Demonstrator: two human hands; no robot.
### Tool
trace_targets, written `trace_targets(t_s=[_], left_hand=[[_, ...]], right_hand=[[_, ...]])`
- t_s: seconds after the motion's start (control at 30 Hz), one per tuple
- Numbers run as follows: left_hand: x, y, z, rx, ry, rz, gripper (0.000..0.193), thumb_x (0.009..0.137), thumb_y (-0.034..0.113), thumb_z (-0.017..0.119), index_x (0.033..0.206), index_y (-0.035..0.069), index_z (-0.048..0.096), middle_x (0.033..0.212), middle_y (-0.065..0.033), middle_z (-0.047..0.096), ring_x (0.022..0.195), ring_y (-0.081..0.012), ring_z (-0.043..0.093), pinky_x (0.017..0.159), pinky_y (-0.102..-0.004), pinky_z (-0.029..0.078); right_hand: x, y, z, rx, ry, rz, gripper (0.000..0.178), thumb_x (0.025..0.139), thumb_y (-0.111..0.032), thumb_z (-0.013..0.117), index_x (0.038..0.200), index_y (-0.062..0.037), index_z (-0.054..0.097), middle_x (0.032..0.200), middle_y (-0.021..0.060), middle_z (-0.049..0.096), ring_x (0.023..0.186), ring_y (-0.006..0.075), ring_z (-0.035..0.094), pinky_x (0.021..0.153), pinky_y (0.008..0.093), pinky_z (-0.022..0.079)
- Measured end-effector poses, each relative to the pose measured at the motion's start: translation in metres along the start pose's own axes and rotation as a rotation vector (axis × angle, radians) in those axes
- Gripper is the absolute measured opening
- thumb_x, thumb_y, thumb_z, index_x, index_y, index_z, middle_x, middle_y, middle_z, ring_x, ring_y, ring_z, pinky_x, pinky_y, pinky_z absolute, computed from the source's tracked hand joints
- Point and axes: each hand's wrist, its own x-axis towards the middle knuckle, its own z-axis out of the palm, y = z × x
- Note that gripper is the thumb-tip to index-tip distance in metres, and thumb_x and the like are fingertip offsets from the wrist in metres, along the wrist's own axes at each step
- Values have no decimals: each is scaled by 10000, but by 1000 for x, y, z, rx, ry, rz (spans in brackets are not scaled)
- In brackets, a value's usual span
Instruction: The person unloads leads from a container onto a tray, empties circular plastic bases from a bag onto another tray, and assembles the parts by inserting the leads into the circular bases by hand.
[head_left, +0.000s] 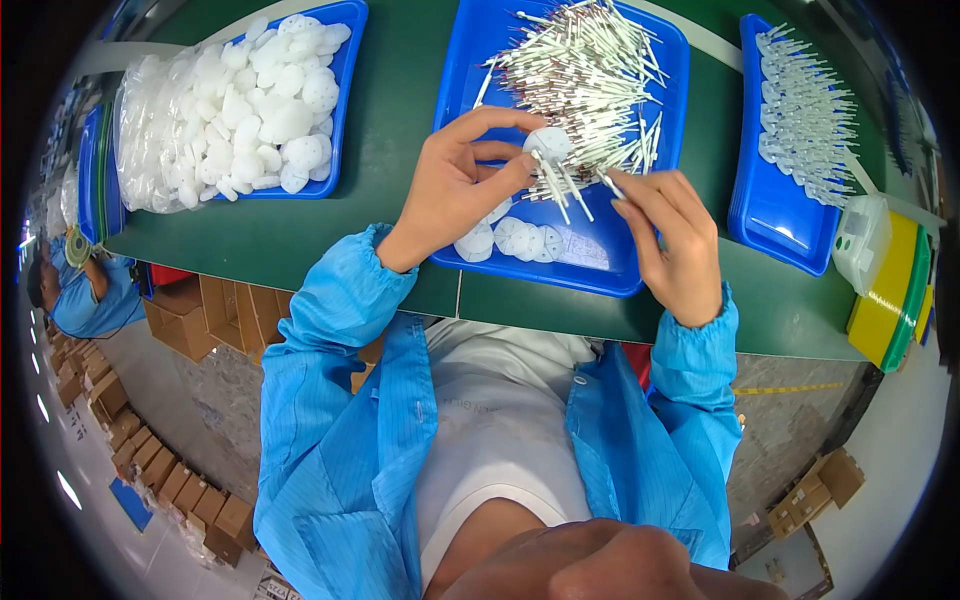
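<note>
My left hand (463, 178) pinches a white round plastic disc (548, 145) between thumb and fingers, over the middle blue tray (447, 85). Several thin white sticks (561, 186) stand out from that disc toward my right. Close beside them, my right hand (672, 225) holds one thin white stick (608, 184) between thumb and forefinger. Behind both hands lies a large heap of thin white sticks (590, 70), some with dark reddish ends. Along the tray's near side, under my left hand, lie several white discs (522, 240).
At left, a blue tray (345, 95) and plastic bag (150, 130) hold heaped white discs. Another blue tray (780, 225) at right carries rows of discs fitted with sticks (805, 115). Beyond it sit a clear box (862, 243) and a yellow-green bin (890, 295). Another person (95, 290) is at far left.
</note>
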Motion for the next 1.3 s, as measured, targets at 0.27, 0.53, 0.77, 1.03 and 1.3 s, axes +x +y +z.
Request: trace_targets(t_s=[0.27, 0.53, 0.77, 1.03, 1.3], left_hand=[[-2, 3, 5, 72, 24, -27, 340, 932, 1, 715, 1269, -1, 667, 1201, -120, 675, 1059, -215, 710, 789, -277, 616], [-3, 3, 5, 143, 60, 6, 299, 917, 4, 729, 1215, -9, 706, 1206, -131, 685, 1041, -227, 724, 765, -280, 629], [-3, 6, 5, 507, 75, 215, 267, 864, -47, 753, 1129, -20, 753, 1096, -158, 752, 1017, -227, 737, 848, -319, 614], [-1, 1, 9, 735, 109, 494, 264, 798, -62, 782, 1056, -3, 787, 1015, -155, 779, 920, -241, 766, 795, -320, 607], [-2, 3, 7, 694, 58, 476, 284, 783, -60, 768, 1054, 22, 796, 1016, -132, 784, 893, -253, 769, 774, -314, 621]], right_hand=[[13, -1, 24, 87, 111, 34, 210, 884, 40, 704, 1089, 3, 728, 889, 152, 650, 754, 339, 664, 666, 407, 526], [13, -1, 30, 66, 182, 29, 163, 876, 22, 721, 1038, 19, 737, 850, 164, 687, 713, 348, 682, 640, 402, 536], [15, -5, 29, 43, 131, 90, 137, 887, 1, 718, 1018, 36, 740, 844, 187, 714, 705, 364, 696, 631, 417, 543], [12, -3, 35, 67, 174, 90, 117, 892, 3, 715, 997, 48, 737, 885, 201, 738, 763, 379, 721, 666, 404, 571], [10, -2, 33, 262, 171, 193, 98, 907, 1, 712, 983, 61, 734, 891, 207, 745, 766, 334, 746, 656, 358, 571]])
